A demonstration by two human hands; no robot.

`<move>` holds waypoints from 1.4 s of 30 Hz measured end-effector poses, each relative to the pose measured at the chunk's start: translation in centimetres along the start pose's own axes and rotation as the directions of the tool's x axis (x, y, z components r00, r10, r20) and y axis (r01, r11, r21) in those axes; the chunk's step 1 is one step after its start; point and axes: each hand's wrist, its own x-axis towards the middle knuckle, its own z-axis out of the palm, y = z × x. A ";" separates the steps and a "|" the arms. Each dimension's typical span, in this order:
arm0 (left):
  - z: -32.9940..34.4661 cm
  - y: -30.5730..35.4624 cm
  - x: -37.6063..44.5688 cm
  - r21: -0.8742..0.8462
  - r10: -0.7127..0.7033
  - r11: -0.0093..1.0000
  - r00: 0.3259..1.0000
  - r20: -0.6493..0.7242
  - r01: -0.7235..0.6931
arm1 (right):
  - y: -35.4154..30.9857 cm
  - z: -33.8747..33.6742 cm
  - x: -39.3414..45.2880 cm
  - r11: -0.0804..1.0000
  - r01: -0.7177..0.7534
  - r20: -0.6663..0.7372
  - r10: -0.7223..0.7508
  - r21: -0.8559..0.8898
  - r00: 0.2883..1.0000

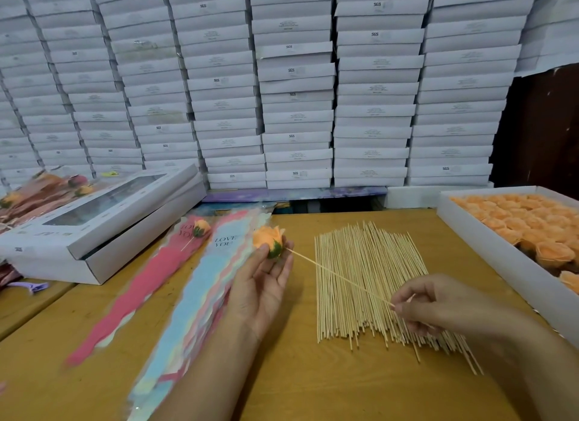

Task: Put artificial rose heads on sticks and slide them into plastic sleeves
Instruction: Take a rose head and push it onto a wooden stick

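left hand (pixel 261 287) fingers curled round orange rose head (pixel 268 241), above worktop (pixel 294 386) | right hand (pixel 438 307) pinches stick (pixel 338 277), tip at rose base | sleeves (pixel 200 282) lie left

Sticks (pixel 369 282) piled mid tabletop (pixel 297 389); sleeves (pixel 188 295) just left of them; tray of rose heads (pixel 501 232) off to the right; boxes (pixel 282 91) stacked along the far side.

A left hand (pixel 263 282) holds an orange artificial rose head (pixel 268 240) by its fingertips while the right hand (pixel 429 307) pinches a thin wooden stick (pixel 338 278) pointed at its green base, above a pile of wooden sticks (pixel 376 282).
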 end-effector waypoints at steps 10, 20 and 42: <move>0.4 -2.6 -1.2 0.286 -0.213 0.945 0.963 0.164 0.160 | -0.7 3.9 1.4 0.992 0.129 -0.196 -0.129 -0.014 0.972; -0.2 0.4 0.3 -0.135 -0.046 0.990 0.997 -0.066 0.037 | -0.9 2.6 0.7 0.958 0.224 -0.273 -0.268 -0.182 0.924; -0.4 -0.3 0.4 0.019 -0.046 0.999 0.997 -0.062 0.048 | -0.2 3.0 1.3 0.952 0.214 -0.281 -0.272 -0.220 0.921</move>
